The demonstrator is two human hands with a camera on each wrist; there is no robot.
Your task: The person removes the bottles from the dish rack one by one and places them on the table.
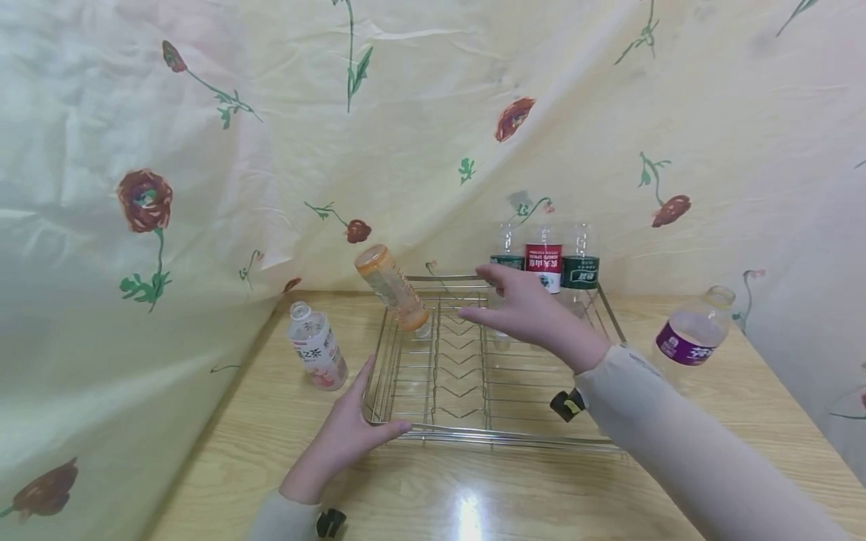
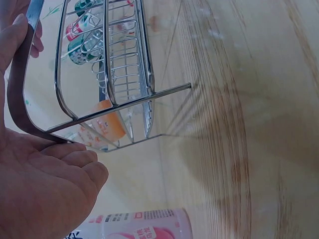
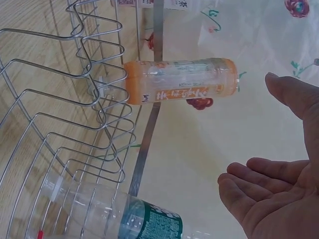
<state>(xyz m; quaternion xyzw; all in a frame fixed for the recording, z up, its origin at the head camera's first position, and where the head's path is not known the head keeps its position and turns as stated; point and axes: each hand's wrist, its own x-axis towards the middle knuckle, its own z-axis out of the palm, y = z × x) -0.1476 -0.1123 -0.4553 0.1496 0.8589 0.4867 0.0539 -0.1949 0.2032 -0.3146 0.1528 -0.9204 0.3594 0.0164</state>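
Note:
A wire rack (image 1: pixel 487 434) stands on the table, with my left hand (image 1: pixel 348 428) holding its near left corner. In the left wrist view, the thumb lies on the flat rim bar and the fingers at the side rail. My right hand (image 1: pixel 534 312) is over the rack, thumb and fingers spread, nothing between them. An orange-labelled bottle (image 3: pixel 182 79) leans upside down in the rack's left part, apart from the right fingers. At the rack's back right, two green-labelled bottles (image 1: pixel 580 272) and a red-labelled bottle (image 1: pixel 543 259) stand upside down, partly behind my right hand.
Left of the rack, a clear bottle with a pink-and-white label (image 1: pixel 316 347) stands on the wooden table (image 1: pixel 271 421), near my left hand. A purple-labelled bottle (image 1: pixel 686 344) stands right of the rack, beyond my right forearm. Flowered cloth (image 1: pixel 406 150) hangs behind the table.

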